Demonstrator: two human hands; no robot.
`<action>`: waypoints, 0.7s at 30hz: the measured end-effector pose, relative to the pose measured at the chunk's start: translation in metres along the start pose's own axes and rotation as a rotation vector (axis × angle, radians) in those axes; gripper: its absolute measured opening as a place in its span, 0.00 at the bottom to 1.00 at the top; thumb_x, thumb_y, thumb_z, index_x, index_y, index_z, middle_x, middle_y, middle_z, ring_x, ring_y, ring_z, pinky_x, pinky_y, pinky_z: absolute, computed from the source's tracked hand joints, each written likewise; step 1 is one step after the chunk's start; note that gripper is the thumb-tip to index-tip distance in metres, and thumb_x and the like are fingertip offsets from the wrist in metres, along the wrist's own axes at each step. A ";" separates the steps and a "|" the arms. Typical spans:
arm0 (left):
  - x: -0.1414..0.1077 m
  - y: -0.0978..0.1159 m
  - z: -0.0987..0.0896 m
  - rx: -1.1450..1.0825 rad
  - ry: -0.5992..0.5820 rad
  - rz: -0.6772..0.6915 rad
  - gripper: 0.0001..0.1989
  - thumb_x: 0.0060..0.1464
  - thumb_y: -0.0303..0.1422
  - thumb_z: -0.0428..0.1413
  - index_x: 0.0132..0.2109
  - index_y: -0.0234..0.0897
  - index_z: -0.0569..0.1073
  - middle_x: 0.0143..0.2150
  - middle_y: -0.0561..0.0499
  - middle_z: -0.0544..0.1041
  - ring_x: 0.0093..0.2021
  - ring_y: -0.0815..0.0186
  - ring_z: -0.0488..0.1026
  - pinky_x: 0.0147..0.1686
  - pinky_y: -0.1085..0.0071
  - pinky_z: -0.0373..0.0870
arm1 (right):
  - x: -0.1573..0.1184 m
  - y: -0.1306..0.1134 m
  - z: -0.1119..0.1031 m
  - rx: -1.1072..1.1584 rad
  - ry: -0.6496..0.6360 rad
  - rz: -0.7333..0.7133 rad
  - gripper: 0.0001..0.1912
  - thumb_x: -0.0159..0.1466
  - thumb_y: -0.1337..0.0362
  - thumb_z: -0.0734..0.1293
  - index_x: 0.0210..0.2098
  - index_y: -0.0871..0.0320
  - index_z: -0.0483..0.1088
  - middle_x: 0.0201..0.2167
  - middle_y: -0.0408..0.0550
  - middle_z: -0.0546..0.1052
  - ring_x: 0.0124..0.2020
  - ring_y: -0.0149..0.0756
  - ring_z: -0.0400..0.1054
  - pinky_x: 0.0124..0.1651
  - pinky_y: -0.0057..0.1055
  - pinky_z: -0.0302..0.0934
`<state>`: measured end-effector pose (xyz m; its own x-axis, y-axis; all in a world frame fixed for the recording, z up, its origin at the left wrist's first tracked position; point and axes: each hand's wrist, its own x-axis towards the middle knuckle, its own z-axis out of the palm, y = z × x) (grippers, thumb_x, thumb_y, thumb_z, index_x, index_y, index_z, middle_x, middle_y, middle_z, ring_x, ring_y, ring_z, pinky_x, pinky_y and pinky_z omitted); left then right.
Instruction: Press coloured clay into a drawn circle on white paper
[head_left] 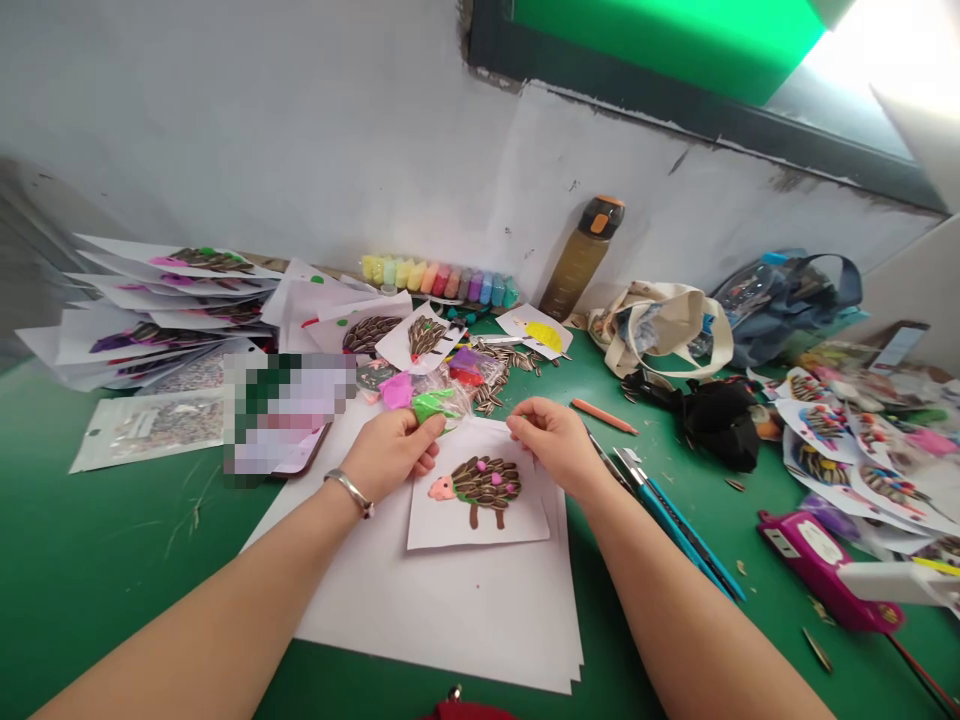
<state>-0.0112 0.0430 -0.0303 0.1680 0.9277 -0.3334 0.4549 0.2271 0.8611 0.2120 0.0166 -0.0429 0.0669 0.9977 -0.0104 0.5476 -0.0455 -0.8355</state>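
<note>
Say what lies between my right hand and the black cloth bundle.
Between your right hand and the bundle, the head view shows a slim orange pencil and the ends of blue cutters.

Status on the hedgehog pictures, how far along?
Looks done: stacked sheets with seed work. In hand: hedgehog card between left hand and right hand; head, seed body, legs, pink dots on. Left: no obvious gap there; loose seeds and plain paper are out, total unclear.
</note>
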 end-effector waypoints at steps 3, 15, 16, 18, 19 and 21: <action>0.001 0.003 0.001 0.029 0.001 -0.019 0.20 0.52 0.48 0.54 0.26 0.35 0.68 0.20 0.54 0.74 0.18 0.72 0.71 0.19 0.77 0.68 | 0.000 -0.002 -0.004 -0.054 0.020 -0.033 0.09 0.60 0.59 0.61 0.30 0.55 0.70 0.22 0.39 0.68 0.23 0.30 0.60 0.25 0.25 0.52; 0.007 0.013 0.007 -0.010 -0.105 -0.052 0.19 0.51 0.46 0.56 0.26 0.33 0.69 0.21 0.50 0.76 0.19 0.69 0.73 0.20 0.75 0.71 | -0.026 -0.001 -0.024 -0.232 0.058 0.014 0.12 0.61 0.58 0.60 0.29 0.55 0.73 0.23 0.41 0.72 0.25 0.32 0.63 0.27 0.28 0.54; 0.008 0.013 0.007 -0.023 -0.114 -0.053 0.19 0.51 0.46 0.56 0.26 0.33 0.69 0.22 0.50 0.76 0.20 0.69 0.73 0.21 0.75 0.71 | -0.026 -0.002 -0.023 -0.215 0.081 0.003 0.11 0.62 0.59 0.60 0.34 0.54 0.73 0.25 0.42 0.74 0.27 0.33 0.65 0.29 0.28 0.56; 0.009 0.009 0.007 -0.066 -0.103 -0.043 0.19 0.52 0.46 0.55 0.29 0.33 0.69 0.26 0.49 0.78 0.23 0.69 0.75 0.23 0.74 0.73 | -0.024 -0.006 -0.017 -0.157 0.092 -0.036 0.14 0.63 0.60 0.60 0.43 0.53 0.73 0.31 0.43 0.76 0.31 0.34 0.69 0.35 0.29 0.60; 0.009 0.007 0.007 -0.095 -0.088 -0.033 0.19 0.52 0.47 0.55 0.30 0.33 0.69 0.27 0.48 0.78 0.24 0.69 0.75 0.23 0.74 0.73 | -0.023 -0.009 -0.013 -0.117 0.076 -0.053 0.15 0.63 0.61 0.59 0.46 0.53 0.72 0.34 0.44 0.77 0.34 0.35 0.70 0.37 0.30 0.61; 0.007 0.004 0.007 -0.154 -0.063 -0.012 0.18 0.52 0.46 0.56 0.32 0.32 0.70 0.28 0.48 0.78 0.24 0.69 0.75 0.24 0.74 0.73 | -0.020 -0.016 -0.004 -0.027 0.012 -0.060 0.15 0.64 0.61 0.58 0.47 0.53 0.71 0.36 0.45 0.77 0.35 0.34 0.71 0.38 0.30 0.63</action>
<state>-0.0026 0.0486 -0.0319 0.2203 0.9051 -0.3638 0.3188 0.2857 0.9037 0.2056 -0.0025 -0.0272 0.0435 0.9980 0.0457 0.5734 0.0125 -0.8192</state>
